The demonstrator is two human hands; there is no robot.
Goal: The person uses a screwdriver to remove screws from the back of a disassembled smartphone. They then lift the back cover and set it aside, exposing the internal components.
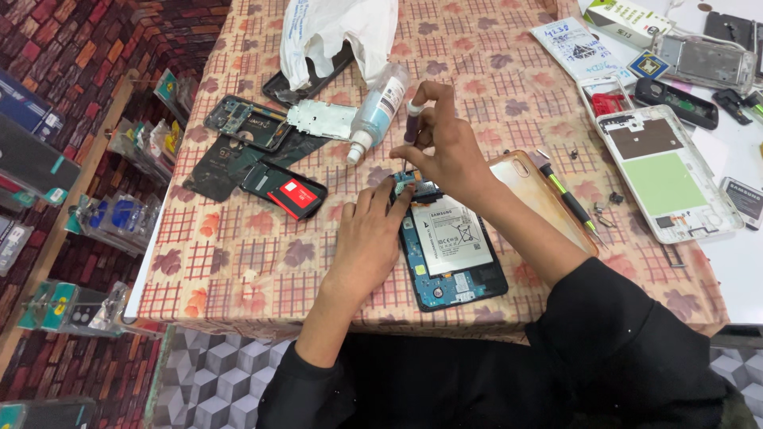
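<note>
An opened phone lies face down on the patterned tablecloth, its white battery and blue circuit board showing. My left hand rests on the phone's left edge, fingertips pressing its top corner. My right hand pinches a small purple-handled screwdriver, held upright with its tip at the phone's top end. A gold back cover lies under my right wrist, to the right of the phone.
Dark phone frames and a metal plate lie at the left, beside a clear squeeze bottle and a white plastic bag. Another opened white phone, a green-tipped tool and loose parts sit at the right. The table edge is near.
</note>
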